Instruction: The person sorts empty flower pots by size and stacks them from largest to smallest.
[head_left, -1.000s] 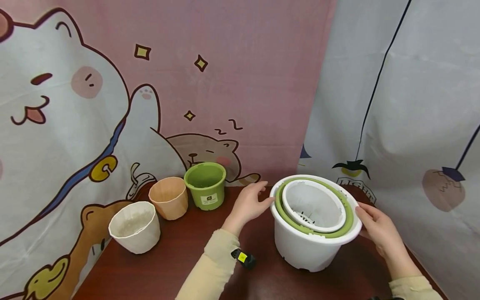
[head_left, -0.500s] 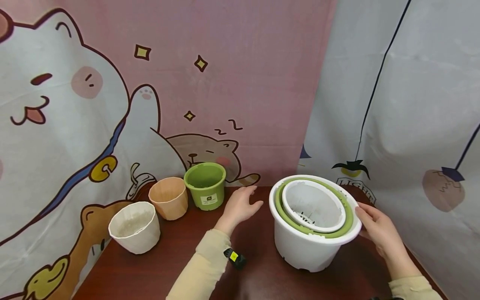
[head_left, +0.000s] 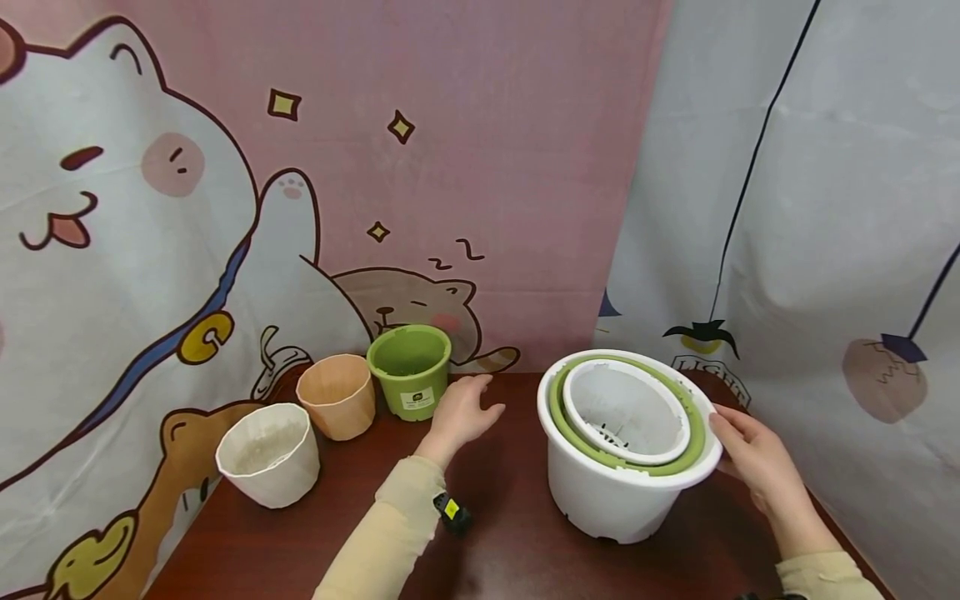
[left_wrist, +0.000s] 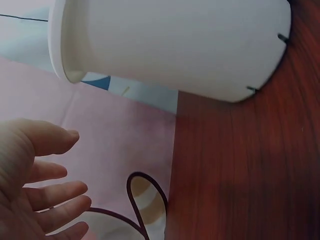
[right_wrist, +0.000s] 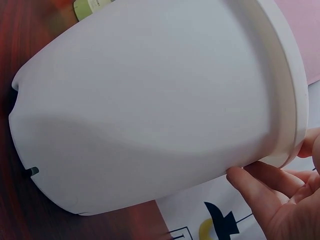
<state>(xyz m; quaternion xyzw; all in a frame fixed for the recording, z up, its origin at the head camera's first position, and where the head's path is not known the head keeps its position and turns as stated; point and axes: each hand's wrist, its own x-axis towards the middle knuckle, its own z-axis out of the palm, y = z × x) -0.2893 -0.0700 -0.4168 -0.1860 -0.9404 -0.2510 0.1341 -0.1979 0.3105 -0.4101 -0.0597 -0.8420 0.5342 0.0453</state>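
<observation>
A large white flowerpot (head_left: 615, 500) stands on the table at the right, with a green pot (head_left: 557, 408) and a smaller white pot (head_left: 633, 408) nested inside it. My right hand (head_left: 761, 454) pinches the large pot's rim at its right side; in the right wrist view its fingers (right_wrist: 250, 185) lie under that rim. My left hand (head_left: 459, 417) hovers empty between the nested pots and a labelled green pot (head_left: 410, 367), its fingers relaxed. The left wrist view shows the left hand (left_wrist: 40, 185) apart from the large white pot (left_wrist: 180, 45).
Left of the green pot stand a peach pot (head_left: 337, 400) and a faceted cream pot (head_left: 270, 458). All rest on a dark red wooden table (head_left: 517, 558). A printed cartoon curtain (head_left: 510, 167) hangs behind and along the sides.
My left hand has drawn away from the large pot's left rim, moving left toward the labelled green pot. The right hand and the nested pots have stayed in place.
</observation>
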